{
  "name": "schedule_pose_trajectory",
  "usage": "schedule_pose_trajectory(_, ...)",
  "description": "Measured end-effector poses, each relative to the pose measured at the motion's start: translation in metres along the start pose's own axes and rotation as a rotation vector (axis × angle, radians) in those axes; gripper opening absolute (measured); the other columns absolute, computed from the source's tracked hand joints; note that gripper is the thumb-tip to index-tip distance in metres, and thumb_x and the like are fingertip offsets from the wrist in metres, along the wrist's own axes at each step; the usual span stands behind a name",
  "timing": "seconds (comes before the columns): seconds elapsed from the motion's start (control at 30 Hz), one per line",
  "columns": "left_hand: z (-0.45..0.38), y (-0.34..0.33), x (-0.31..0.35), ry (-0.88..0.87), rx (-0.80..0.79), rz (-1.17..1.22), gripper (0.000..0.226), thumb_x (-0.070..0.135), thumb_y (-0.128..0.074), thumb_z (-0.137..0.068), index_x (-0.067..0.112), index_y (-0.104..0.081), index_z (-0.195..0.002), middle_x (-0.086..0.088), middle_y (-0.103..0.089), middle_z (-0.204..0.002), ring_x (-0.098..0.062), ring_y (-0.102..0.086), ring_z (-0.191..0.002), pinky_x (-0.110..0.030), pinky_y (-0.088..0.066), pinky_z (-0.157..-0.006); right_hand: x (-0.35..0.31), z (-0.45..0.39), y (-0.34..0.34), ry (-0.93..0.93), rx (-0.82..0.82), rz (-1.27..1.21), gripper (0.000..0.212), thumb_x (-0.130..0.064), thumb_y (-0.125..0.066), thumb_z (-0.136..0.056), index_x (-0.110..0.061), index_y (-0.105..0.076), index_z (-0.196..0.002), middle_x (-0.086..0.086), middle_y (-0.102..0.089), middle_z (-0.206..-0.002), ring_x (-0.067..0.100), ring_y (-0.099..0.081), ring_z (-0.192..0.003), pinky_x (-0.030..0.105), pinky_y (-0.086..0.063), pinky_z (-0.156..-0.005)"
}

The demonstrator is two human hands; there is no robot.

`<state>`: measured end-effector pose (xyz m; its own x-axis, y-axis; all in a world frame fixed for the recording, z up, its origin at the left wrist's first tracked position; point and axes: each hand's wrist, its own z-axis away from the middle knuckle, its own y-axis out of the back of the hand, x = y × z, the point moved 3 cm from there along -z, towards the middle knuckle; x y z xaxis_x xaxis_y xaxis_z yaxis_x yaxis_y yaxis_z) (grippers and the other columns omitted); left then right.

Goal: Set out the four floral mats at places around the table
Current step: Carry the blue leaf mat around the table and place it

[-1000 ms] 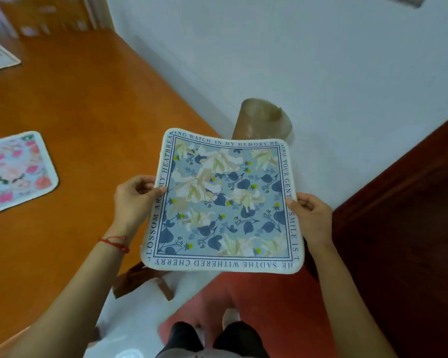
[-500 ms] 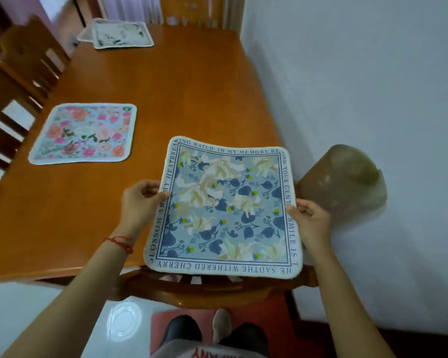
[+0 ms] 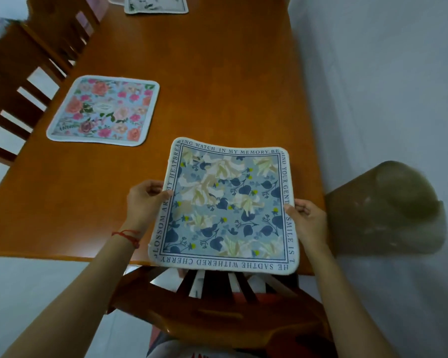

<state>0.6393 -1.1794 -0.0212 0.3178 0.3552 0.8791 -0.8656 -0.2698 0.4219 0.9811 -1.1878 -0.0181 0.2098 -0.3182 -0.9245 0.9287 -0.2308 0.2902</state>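
I hold a blue floral mat [image 3: 228, 208] with a lettered border flat over the near end of the wooden table [image 3: 217, 86]. My left hand [image 3: 146, 200] pinches its left edge and my right hand [image 3: 307, 218] pinches its right edge. The mat's near edge hangs past the table edge, above a chair back. A pink rose mat [image 3: 104, 111] lies flat on the table's left side. A pale greyish mat [image 3: 155, 3] lies at the far end, partly cut off by the frame.
A wooden chair [image 3: 217, 313] stands right in front of me under the held mat. Two more chairs [image 3: 23, 73] line the table's left side. A white wall [image 3: 386, 86] runs along the table's right edge, with a brownish rolled object [image 3: 388, 208] against it.
My view has swung from the wall and floor onto the table. The blue mat, held the same way in both hands, now sits over the table's near end.
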Motion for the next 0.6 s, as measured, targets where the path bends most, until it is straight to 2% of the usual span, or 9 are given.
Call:
schedule_pose_trajectory(0.2, -0.029, -0.016, -0.015, 0.044, -0.005, -0.031, 0.012, 0.011, -0.069, -0.078, 0.007, -0.063, -0.088, -0.01, -0.065, -0.083, -0.025, -0.064, -0.072, -0.03, -0.053, -0.063, 0.01, -0.026, -0.018, -0.038, -0.014, 0.022, 0.008, -0.004, -0.062, -0.083, -0.012, -0.061, -0.085, -0.004, -0.064, -0.075, -0.004, -0.064, -0.055, 0.014, -0.053, -0.051)
schedule_pose_trajectory(0.3, -0.039, -0.022, -0.024, 0.077, -0.01, -0.049, 0.013, 0.012, -0.069, -0.078, 0.008, -0.063, -0.088, -0.011, -0.066, -0.085, -0.026, -0.064, -0.075, -0.033, -0.054, -0.065, 0.019, -0.036, -0.025, -0.066, -0.008, 0.014, 0.015, -0.004, -0.062, -0.083, -0.018, -0.06, -0.08, -0.003, -0.065, -0.075, 0.003, -0.065, -0.06, 0.016, -0.054, -0.053)
schedule_pose_trajectory(0.4, -0.048, -0.025, -0.033, 0.113, -0.007, -0.073, 0.013, 0.013, -0.069, -0.079, 0.009, -0.063, -0.089, -0.012, -0.067, -0.088, -0.027, -0.065, -0.076, -0.036, -0.056, -0.068, 0.028, -0.045, -0.034, -0.087, -0.009, 0.013, 0.008, -0.003, -0.061, -0.083, -0.01, -0.061, -0.085, -0.002, -0.064, -0.075, 0.01, -0.064, -0.068, 0.013, -0.052, -0.053)
schedule_pose_trajectory(0.6, -0.057, -0.03, -0.044, 0.174, 0.018, -0.097, 0.014, 0.012, -0.069, -0.079, 0.008, -0.063, -0.092, 0.005, -0.06, -0.073, -0.02, -0.061, -0.065, -0.027, -0.05, -0.058, 0.045, -0.059, -0.052, -0.112, -0.012, 0.063, 0.01, -0.003, -0.061, -0.083, -0.004, -0.061, -0.093, 0.006, -0.064, -0.082, 0.017, -0.062, -0.072, 0.012, -0.052, -0.057)
